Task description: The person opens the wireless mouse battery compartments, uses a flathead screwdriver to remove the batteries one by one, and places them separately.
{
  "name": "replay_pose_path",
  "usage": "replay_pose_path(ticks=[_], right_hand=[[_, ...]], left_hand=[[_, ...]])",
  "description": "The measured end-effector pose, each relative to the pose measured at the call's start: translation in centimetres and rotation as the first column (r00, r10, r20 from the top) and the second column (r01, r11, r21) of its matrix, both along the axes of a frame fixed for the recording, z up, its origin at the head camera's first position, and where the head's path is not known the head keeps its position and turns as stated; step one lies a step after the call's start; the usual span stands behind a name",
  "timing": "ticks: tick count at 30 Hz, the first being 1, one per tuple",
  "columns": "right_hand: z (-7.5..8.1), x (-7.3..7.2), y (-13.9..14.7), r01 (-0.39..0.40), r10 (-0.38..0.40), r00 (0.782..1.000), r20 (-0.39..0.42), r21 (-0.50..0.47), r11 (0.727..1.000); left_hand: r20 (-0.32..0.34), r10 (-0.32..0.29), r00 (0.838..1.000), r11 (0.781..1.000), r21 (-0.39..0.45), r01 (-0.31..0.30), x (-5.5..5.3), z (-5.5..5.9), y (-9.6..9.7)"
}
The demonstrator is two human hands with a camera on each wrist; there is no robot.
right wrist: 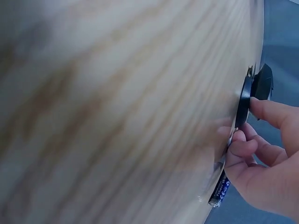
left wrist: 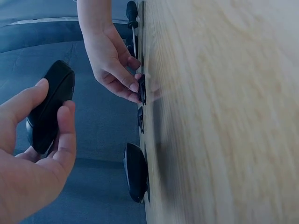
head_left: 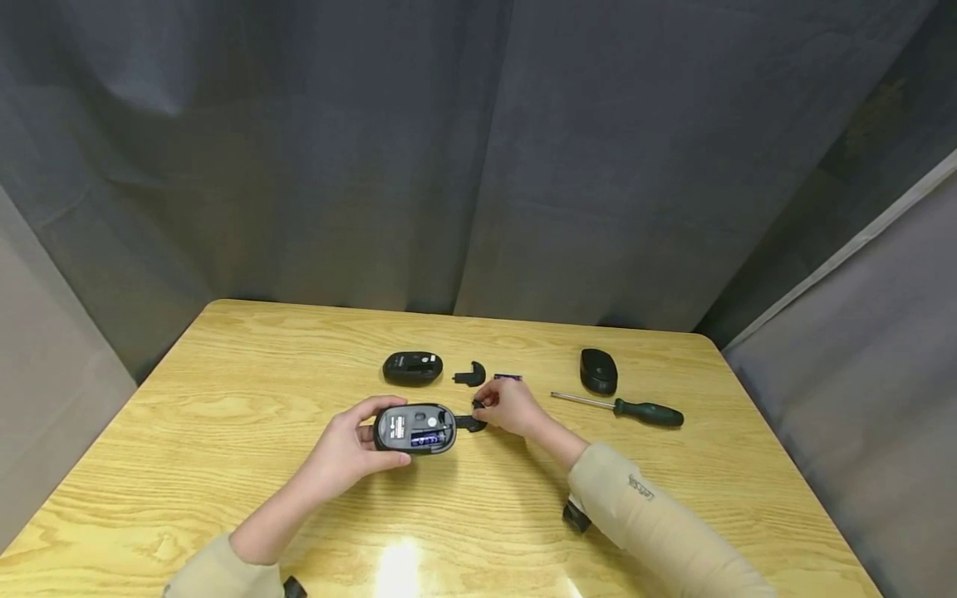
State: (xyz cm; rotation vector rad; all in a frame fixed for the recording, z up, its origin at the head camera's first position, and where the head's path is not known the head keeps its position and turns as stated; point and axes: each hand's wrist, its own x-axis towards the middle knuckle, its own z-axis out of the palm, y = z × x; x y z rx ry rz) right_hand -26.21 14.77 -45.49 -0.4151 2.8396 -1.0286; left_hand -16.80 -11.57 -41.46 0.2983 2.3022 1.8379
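My left hand (head_left: pixel 336 457) grips a black computer mouse (head_left: pixel 398 427) by its edges, raised above the table with its underside up. A blue battery (head_left: pixel 429 438) lies in its uncovered compartment. In the left wrist view the thumb is on one side of the mouse (left wrist: pixel 50 105), fingers on the other. Just right of it, my right hand (head_left: pixel 514 407) pinches a black battery cover (head_left: pixel 471 424) at the tabletop. In the right wrist view the fingertips are at the edge of this cover (right wrist: pixel 243 101). Behind the right hand lies a loose blue battery (head_left: pixel 508 377), partly hidden.
Farther back lie a second mouse (head_left: pixel 412 369), underside up, and another black cover (head_left: pixel 473 375). To the right are a third black mouse (head_left: pixel 599 371) and a green-handled screwdriver (head_left: pixel 647 413). Grey curtains (head_left: pixel 478 166) stand behind the wooden table (head_left: pixel 224 399).
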Motion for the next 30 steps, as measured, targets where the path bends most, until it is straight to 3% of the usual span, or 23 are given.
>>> replay_pose_path(ticks=[7, 13, 19, 30], right_hand=[[0.1, 0.0, 0.5, -0.029, 0.029, 0.999, -0.019, -0.022, 0.999], [1.0, 0.4, 1.2, -0.047, 0.047, 0.999, 0.011, -0.044, 0.998], [2.4, 1.0, 2.2, -0.037, 0.037, 0.999, 0.011, -0.036, 0.999], [5.9, 2.7, 4.3, -0.015, 0.014, 0.997, -0.070, -0.019, 1.000]], left_hand=[[-0.019, -0.013, 1.000, 1.000, 0.025, 0.013, 0.0, 0.0, 0.0], [-0.011, -0.021, 1.000, 0.998, 0.064, 0.022, -0.1, 0.0, 0.0], [-0.023, -0.029, 0.999, 0.997, 0.073, 0.031, 0.1, 0.2, 0.0], [-0.022, -0.005, 1.000, 0.998, 0.061, 0.006, 0.1, 0.5, 0.1]])
